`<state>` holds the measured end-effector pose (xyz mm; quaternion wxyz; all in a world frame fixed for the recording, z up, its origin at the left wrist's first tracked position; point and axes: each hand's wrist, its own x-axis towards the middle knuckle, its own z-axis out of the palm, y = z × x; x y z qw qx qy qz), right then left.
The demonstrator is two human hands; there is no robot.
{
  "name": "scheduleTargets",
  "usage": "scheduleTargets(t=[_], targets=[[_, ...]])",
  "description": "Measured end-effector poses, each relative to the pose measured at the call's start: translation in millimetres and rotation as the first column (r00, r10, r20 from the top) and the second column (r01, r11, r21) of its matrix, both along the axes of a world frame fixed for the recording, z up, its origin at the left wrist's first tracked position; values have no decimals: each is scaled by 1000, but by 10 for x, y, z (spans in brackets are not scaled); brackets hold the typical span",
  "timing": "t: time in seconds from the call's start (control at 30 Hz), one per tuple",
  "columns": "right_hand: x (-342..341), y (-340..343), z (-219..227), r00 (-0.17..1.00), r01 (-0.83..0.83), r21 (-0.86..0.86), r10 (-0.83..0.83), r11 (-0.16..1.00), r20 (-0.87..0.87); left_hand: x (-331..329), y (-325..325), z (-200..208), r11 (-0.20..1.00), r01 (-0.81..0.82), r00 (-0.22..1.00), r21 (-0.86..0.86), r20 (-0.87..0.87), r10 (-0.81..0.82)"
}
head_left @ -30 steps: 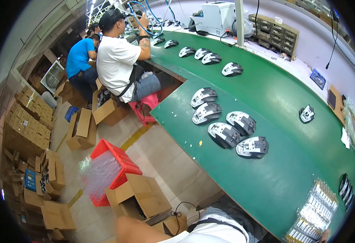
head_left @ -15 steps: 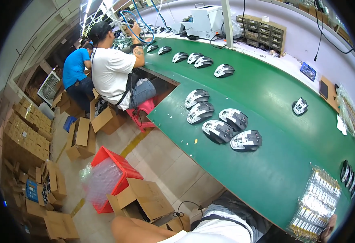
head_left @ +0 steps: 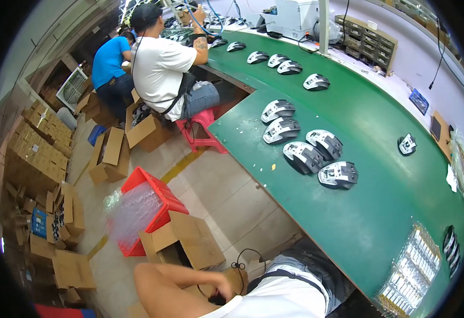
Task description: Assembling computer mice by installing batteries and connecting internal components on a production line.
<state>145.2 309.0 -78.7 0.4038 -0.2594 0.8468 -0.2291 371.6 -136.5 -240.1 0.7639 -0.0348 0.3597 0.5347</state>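
My left arm bends across the lower edge. My left hand (head_left: 223, 287) is curled downward over an open cardboard box (head_left: 202, 241) beside my lap. A dark thing (head_left: 217, 299) shows just under its fingers, too hidden to name. My right hand is out of view. On the green bench, a clear tray (head_left: 412, 271) holds rows of small silver pieces with yellowish ends, which look like battery cells. Several grey-and-black computer mouse shells (head_left: 303, 157) stand in a group at the bench's near left part. More mouse shells (head_left: 451, 249) stand in a row by the right rim.
A red crate (head_left: 163, 204) with bubble wrap stands left of the box. Two people sit along the bench, one in a white shirt (head_left: 160, 69), beside open cartons (head_left: 110, 153). One lone mouse shell (head_left: 407, 144) lies far right. Small drawers (head_left: 367, 45) stand at the back.
My view has shifted, so the bench sits higher and further right. My left hand has come into sight by the box. My right hand, formerly at the clear tray, has left view.
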Motion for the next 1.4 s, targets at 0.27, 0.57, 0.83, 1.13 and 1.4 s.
scheduleTargets(t=[0.27, 0.57, 0.83, 1.13, 1.4], targets=[[-215, -762, 605, 992, -125, -15, 125, 992, 7, -1587, -1642, 1348, 402, -822, 217, 404, -430, 876], [-483, -2113, 550, 960, 126, -604, 58, 787, 275, -1986, 401, 1571, 70, -787, -95, 613, -233, 968], [-654, -2276, 613, 970, 5, -761, -188, 649, -153, -2193, 472, 1479, 135, -926, -26, 352, -417, 908], [-529, -2400, 653, 880, 426, -767, -415, 479, 229, -1781, 607, 2400, 409, -681, -547, 608, -793, 268], [-644, -2625, 874, 895, -49, -658, -259, 752, -364, -1812, 743, 2195, 437, -802, -490, 408, -867, -89]])
